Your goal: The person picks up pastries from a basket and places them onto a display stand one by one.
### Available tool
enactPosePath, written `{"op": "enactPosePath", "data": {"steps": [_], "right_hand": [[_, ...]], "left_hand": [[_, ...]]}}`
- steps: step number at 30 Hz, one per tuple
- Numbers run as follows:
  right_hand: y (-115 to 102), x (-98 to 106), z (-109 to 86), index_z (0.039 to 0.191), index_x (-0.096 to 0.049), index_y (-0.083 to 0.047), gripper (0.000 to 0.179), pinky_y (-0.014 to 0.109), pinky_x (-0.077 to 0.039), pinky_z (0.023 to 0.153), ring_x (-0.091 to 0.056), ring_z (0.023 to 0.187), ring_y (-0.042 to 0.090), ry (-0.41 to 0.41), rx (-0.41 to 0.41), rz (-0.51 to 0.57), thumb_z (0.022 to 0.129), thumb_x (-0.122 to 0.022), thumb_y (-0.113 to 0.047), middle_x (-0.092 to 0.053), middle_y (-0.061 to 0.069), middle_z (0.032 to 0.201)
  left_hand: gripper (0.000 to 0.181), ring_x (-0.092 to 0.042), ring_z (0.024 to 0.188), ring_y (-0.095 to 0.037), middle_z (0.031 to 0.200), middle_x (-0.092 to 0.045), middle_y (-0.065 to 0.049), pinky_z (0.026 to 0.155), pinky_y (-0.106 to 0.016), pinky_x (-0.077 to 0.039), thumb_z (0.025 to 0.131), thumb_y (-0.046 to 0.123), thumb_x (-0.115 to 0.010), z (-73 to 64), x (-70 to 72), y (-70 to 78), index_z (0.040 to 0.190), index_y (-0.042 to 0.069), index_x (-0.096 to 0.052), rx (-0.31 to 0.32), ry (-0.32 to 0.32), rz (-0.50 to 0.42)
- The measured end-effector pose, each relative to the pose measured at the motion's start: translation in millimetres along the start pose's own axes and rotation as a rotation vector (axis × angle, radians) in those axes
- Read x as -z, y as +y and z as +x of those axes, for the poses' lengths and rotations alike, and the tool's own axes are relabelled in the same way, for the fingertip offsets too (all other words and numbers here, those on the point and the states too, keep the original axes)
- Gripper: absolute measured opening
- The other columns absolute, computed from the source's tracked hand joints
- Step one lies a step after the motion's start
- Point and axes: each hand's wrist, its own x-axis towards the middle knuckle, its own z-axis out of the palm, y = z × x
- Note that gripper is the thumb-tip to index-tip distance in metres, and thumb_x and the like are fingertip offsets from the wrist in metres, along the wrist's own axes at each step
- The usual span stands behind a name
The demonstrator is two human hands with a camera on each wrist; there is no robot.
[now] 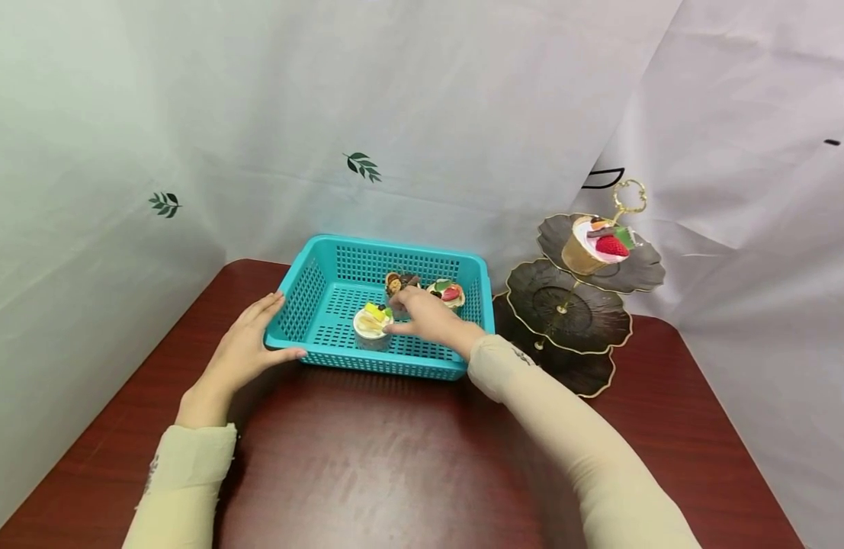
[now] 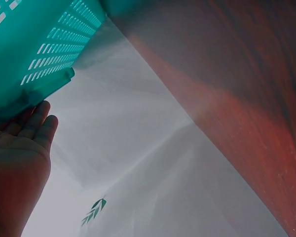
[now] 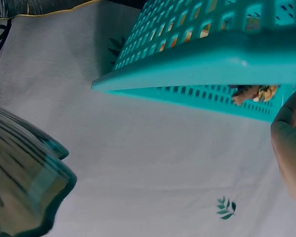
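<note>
In the head view, my left hand (image 1: 239, 347) rests at the near left corner of a teal plastic basket (image 1: 387, 366), fingers straight along the left rim and thumb along the front one. My right hand (image 1: 431, 316) reaches over the near right side into the basket. Its thumb and forefinger are spread beside a dessert cup with yellow fruit topping (image 1: 372, 328), fingertips right at its right edge. Behind the hand are a chocolate-topped dessert (image 1: 401, 283) and a strawberry-topped dessert (image 1: 448, 291), both partly covered. The left wrist view shows fingers (image 2: 42, 123) against the rim.
A three-tier dark stand (image 1: 562, 305) with gold edges and a ring handle stands right of the basket. A strawberry dessert cup (image 1: 589, 248) tilts on its top tier. The reddish-brown table (image 1: 387, 457) meets a pale cloth backdrop (image 1: 428, 114) at the back.
</note>
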Motion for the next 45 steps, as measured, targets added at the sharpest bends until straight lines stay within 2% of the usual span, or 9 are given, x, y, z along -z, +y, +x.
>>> {"op": "enactPosePath", "data": {"steps": [5,11,15,22,29,36,45], "right_hand": [[0,-9,3.7,0.135,-0.052,-0.002,0.064,0.036,-0.05,0.098,-0.059,0.114,0.022,-0.027,0.003,-0.021,0.087,-0.069,-0.042,-0.057,0.013,0.127],[2,-19,7.1,0.14,-0.047,-0.003,0.071,0.036,-0.048,0.1,-0.055,0.119,0.023,-0.02,-0.017,-0.027,0.086,-0.069,-0.043,-0.055,0.012,0.131],[2,-21,8.5,0.143,-0.043,-0.003,0.073,0.038,-0.047,0.101,-0.054,0.122,0.024,-0.021,-0.03,-0.012,0.087,-0.069,-0.042,-0.053,0.012,0.136],[3,-25,9.8,0.148,-0.034,-0.004,0.08,0.042,-0.042,0.109,-0.045,0.135,0.027,-0.075,-0.06,0.051,0.087,-0.069,-0.042,-0.042,0.013,0.15],[0,-27,16.1,0.149,-0.033,-0.004,0.081,0.041,-0.043,0.107,-0.047,0.133,0.027,-0.079,-0.077,0.047,0.087,-0.068,-0.043,-0.044,0.012,0.149],[-10,-20,22.6,0.149,-0.032,-0.003,0.078,0.041,-0.044,0.106,-0.05,0.131,0.026,-0.121,-0.091,0.061,0.089,-0.067,-0.04,-0.045,0.012,0.148],[-17,-21,32.3,0.145,-0.04,-0.005,0.074,0.037,-0.049,0.095,-0.06,0.114,0.022,-0.138,-0.109,-0.057,0.088,-0.068,-0.042,-0.058,0.01,0.133]], "left_hand": [[0.102,-0.031,0.138,-0.044,0.152,-0.033,-0.025,0.104,-0.065,-0.036,0.071,0.046,-0.082,-1.4,-0.3,-1.3,0.147,-0.003,-0.034,0.007,-0.005,-0.009],[0.102,-0.03,0.138,-0.043,0.153,-0.031,-0.024,0.104,-0.065,-0.035,0.072,0.047,-0.081,-2.2,0.9,-0.7,0.148,-0.002,-0.032,0.016,-0.013,-0.023],[0.103,-0.029,0.139,-0.043,0.154,-0.03,-0.023,0.104,-0.064,-0.035,0.072,0.048,-0.08,-0.8,1.7,-0.2,0.148,-0.001,-0.031,0.021,-0.021,-0.028],[0.104,-0.029,0.139,-0.043,0.154,-0.03,-0.023,0.104,-0.064,-0.036,0.072,0.049,-0.08,-0.3,-1.1,-0.8,0.149,-0.001,-0.031,0.034,-0.036,-0.033],[0.104,-0.029,0.14,-0.042,0.154,-0.03,-0.022,0.105,-0.063,-0.036,0.071,0.049,-0.081,0.7,0.9,-2.6,0.148,-0.002,-0.032,0.026,-0.022,-0.027],[0.104,-0.03,0.139,-0.042,0.153,-0.031,-0.023,0.105,-0.062,-0.036,0.071,0.047,-0.081,2.0,4.0,-3.6,0.147,-0.003,-0.033,0.021,-0.015,-0.026],[0.104,-0.028,0.141,-0.041,0.156,-0.029,-0.02,0.108,-0.062,-0.034,0.072,0.049,-0.08,1.3,2.3,-3.4,0.149,-0.001,-0.031,0.042,-0.048,-0.033]]}}
